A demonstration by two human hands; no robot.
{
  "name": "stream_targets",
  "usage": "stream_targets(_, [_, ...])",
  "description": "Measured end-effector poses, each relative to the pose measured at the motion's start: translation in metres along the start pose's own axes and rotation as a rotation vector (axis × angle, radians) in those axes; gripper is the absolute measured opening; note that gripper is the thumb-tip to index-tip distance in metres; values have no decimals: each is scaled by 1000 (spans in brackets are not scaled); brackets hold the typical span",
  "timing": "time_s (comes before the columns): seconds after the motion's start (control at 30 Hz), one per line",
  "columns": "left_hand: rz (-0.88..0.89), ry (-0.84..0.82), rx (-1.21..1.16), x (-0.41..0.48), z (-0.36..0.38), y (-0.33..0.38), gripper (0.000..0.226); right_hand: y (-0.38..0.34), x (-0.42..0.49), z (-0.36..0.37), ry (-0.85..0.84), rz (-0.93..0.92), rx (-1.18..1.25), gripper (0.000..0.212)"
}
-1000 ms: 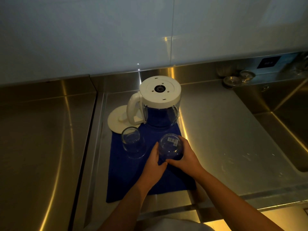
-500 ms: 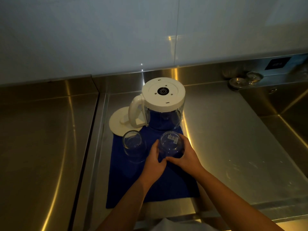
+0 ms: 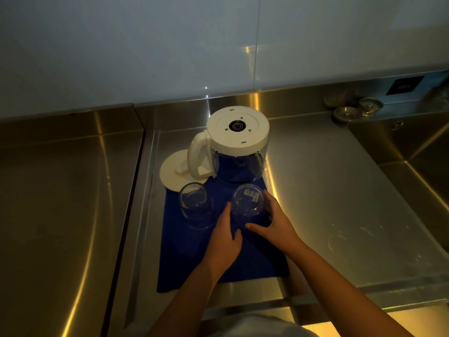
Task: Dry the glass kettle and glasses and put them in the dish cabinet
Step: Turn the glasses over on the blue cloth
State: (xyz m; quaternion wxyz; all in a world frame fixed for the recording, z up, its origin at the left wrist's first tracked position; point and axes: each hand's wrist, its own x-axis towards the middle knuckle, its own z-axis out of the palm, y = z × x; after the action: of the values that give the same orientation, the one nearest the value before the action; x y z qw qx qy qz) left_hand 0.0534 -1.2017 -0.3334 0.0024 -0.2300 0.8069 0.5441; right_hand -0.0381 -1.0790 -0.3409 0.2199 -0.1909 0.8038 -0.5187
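1. Kettle (image 3: 239, 144), head view: it stands upside down at the far end of a blue cloth (image 3: 189, 259), with its white base facing up and its white handle pointing left. The clear body shows the blue of the cloth through it.
2. The white lid (image 3: 173, 172) lies flat on the steel counter (image 3: 328, 190), just left of the kettle, and its near edge touches the cloth.
3. The left glass (image 3: 195, 206) stands upside down on the cloth in front of the lid. No hand touches it.
4. The right glass (image 3: 247, 203) stands upside down on the cloth just in front of the kettle. It has a small sticker on its upturned bottom.
5. The right hand (image 3: 275, 224) grips the right glass. The fingers curl round its right side and the thumb crosses its near side.
6. The left hand (image 3: 224, 242) lies against the left side of the right glass. The visible finger is straight and touches the glass wall, and the thumb points toward the right thumb, so this hand does not close on the glass.
7. The two glasses stand near each other but apart.
8. A sink (image 3: 422, 171) is set into the counter at the right. Two round metal strainers (image 3: 347, 114) sit on the ledge behind it.
9. A white wall (image 3: 170, 57) rises behind the counter.
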Motion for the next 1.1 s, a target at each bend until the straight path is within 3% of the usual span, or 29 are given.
stream_targets(0.17, [80,-31,354,-24,-3,0,63,-10,-27,-7,7,-5,-211,90])
stream_targets(0.43, [14,-12,764,-40,6,1,54,-15,-54,-24,-64,-158,-575,61])
stream_targets(0.87, [-107,144,829,-93,29,14,50,-17,-79,-32,-167,-338,-788,57])
stream_targets(1.1, [64,246,801,-123,12,-2,40,-24,-104,-6,-158,-320,-805,57])
